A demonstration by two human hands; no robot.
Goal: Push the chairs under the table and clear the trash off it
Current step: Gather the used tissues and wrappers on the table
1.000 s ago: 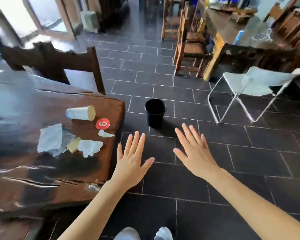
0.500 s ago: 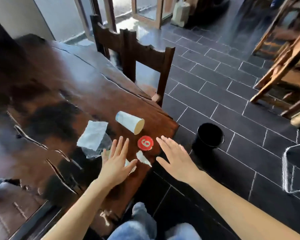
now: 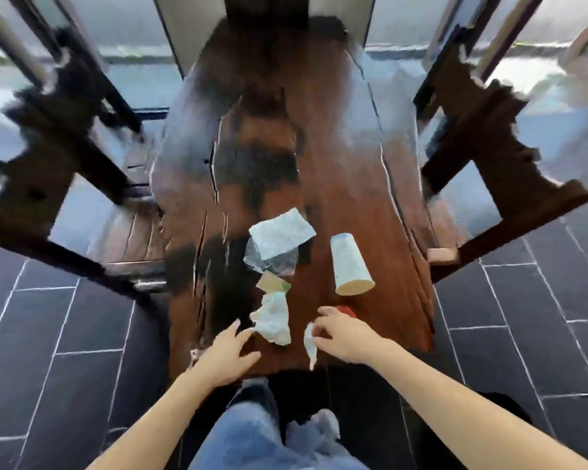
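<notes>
At the lower centre of the frame, the right hand (image 3: 342, 334) had its grip pinched on a small white paper scrap (image 3: 309, 342) at the near end of the desk (image 3: 353, 164), partly covering a red disc (image 3: 347, 309). The left hand (image 3: 230, 347) kept an open grip, straight fingers reaching the crumpled tissue (image 3: 274, 317). Mid-frame lay a tipped paper cup (image 3: 348, 264), a napkin (image 3: 280, 234) over a clear wrapper (image 3: 272, 262) and a tan card scrap (image 3: 271, 283). A blurred dark chair (image 3: 48, 147) stood at the desk's upper-left side, a second chair (image 3: 489, 157) at the upper right.

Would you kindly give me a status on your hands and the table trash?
Left hand open, fingertips at the crumpled tissue. Right hand pinches a paper scrap. Tipped cup, napkin and wrapper lie farther up the table. Nothing in the way.
</notes>
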